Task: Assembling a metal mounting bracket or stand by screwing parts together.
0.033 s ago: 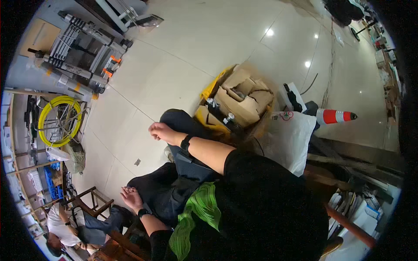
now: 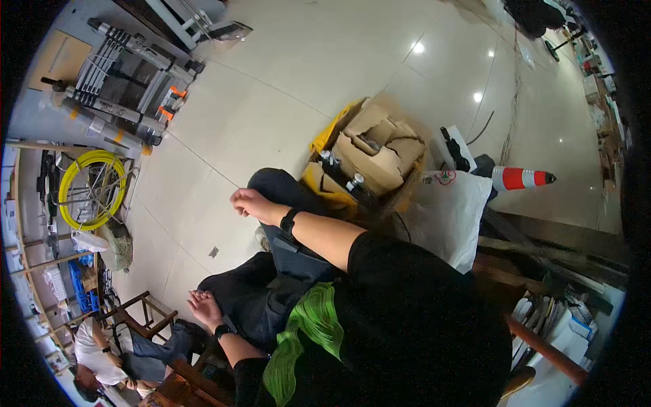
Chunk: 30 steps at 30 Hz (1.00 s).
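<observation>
I sit with my forearms resting over my dark-trousered legs. My right hand lies past the right knee, its fingers curled in loosely, and nothing shows in it. A black band circles that wrist. My left hand is palm up beside the left thigh, its fingers half bent and a little apart, holding nothing. It too has a dark band at the wrist. Green leaf-patterned cloth hangs at the front of my black top. Nearest the right knee stands a torn cardboard box with bottle-like things at its edge.
A white plastic bag and a red-and-white cone are right of the box. Yellow coiled cable stands at left, below a folded telescopic ladder. Lower left, another person sits by a wooden chair.
</observation>
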Motion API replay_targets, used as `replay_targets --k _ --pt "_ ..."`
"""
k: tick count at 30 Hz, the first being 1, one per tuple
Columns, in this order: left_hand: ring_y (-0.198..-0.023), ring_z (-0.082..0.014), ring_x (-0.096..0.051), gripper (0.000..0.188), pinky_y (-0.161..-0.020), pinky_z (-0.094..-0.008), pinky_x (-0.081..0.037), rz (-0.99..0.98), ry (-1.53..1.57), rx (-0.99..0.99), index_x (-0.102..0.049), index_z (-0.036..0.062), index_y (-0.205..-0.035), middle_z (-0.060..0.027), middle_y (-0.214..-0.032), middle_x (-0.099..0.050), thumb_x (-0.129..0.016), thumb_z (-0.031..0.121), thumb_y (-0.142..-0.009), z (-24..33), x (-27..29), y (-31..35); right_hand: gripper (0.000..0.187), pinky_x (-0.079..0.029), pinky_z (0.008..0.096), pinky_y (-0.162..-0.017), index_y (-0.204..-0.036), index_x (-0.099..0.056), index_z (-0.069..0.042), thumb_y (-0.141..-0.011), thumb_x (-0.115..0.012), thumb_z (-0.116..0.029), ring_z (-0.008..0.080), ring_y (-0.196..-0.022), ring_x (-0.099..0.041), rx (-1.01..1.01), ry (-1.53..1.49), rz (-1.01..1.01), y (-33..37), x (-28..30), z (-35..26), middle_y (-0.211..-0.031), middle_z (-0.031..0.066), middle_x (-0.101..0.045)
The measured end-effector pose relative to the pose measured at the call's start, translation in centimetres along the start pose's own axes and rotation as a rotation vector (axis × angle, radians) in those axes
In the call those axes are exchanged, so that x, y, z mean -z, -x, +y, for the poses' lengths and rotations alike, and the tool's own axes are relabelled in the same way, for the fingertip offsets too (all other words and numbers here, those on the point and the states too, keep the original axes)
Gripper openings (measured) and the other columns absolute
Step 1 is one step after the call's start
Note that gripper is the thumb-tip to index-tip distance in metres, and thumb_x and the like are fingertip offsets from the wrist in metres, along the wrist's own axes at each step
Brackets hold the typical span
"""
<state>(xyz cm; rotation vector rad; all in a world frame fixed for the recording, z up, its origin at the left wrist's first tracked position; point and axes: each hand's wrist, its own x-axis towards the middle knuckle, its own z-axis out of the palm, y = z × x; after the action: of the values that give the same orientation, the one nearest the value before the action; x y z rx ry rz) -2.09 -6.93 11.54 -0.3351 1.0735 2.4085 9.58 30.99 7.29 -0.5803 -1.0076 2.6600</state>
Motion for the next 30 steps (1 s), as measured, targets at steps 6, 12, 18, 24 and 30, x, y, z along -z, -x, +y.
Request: replay_targets --k 6,12,18,24,30 --pt "-0.083 -0.0203 -0.055 0.036 -0.079 -0.0362 -0.044 -0.134 0.005 0.043 -0.056 0.0037 -0.112 -0.0081 -0.093 -0.060 -0.041 0.033 -0.100 0.6 2.0 -1.0 0.007 -0.045 0.0248 -0.057 -0.093 -0.057 -0.009 -0.088 -0.052 -0.009 0.0093 -0.066 -0.054 0.130 -0.224 0.056 0.7 1.2 -3.1 -0.076 0.0006 -0.056" --pt "-0.083 -0.0224 -0.052 0.040 -0.083 -0.0390 -0.041 -0.206 0.025 0.081 -0.057 0.0028 -0.115 -0.0087 -0.098 -0.062 -0.039 0.035 -0.100 1.6 4.9 -2.2 0.005 -0.049 0.0263 -0.059 -0.091 -0.058 -0.009 -0.089 -0.055 -0.012 0.0121 -0.065 -0.056 0.252 -0.204 0.305 6.8 5.7 -10.5 -0.077 0.0016 -0.058" --pt "-0.075 -0.0192 -0.052 0.035 -0.071 -0.0342 -0.041 -0.032 0.033 0.047 -0.059 0.0045 -0.101 -0.0052 -0.084 -0.058 -0.040 0.034 -0.100 0.6 1.3 -1.9 0.017 -0.051 0.0282 -0.063 -0.101 -0.060 -0.007 -0.092 -0.055 -0.020 0.0129 -0.074 -0.060 -0.009 0.303 0.590 15.6 12.1 -13.8 -0.083 0.0037 -0.060" --pt "-0.068 -0.0175 -0.050 0.032 -0.065 -0.0330 -0.041 0.048 0.107 0.052 -0.057 0.0067 -0.090 -0.0027 -0.075 -0.056 -0.040 0.032 -0.101 3.2 2.3 -1.7 0.030 -0.052 0.0347 -0.076 -0.110 -0.057 -0.003 -0.094 -0.053 -0.029 0.0234 -0.086 -0.065 -0.192 1.310 0.488 19.0 16.8 -13.5 -0.100 0.0125 -0.065" --pt "-0.069 -0.0145 -0.049 0.024 -0.065 -0.0301 -0.039 -0.128 0.102 -0.024 -0.054 0.0101 -0.079 -0.0010 -0.070 -0.051 -0.044 0.023 -0.098 4.0 -1.1 0.7 0.030 -0.043 0.0457 -0.090 -0.105 -0.059 -0.001 -0.091 -0.054 -0.026 0.0414 -0.105 -0.055 -0.226 1.674 0.477 17.8 19.4 -11.2 -0.105 0.0246 -0.061"
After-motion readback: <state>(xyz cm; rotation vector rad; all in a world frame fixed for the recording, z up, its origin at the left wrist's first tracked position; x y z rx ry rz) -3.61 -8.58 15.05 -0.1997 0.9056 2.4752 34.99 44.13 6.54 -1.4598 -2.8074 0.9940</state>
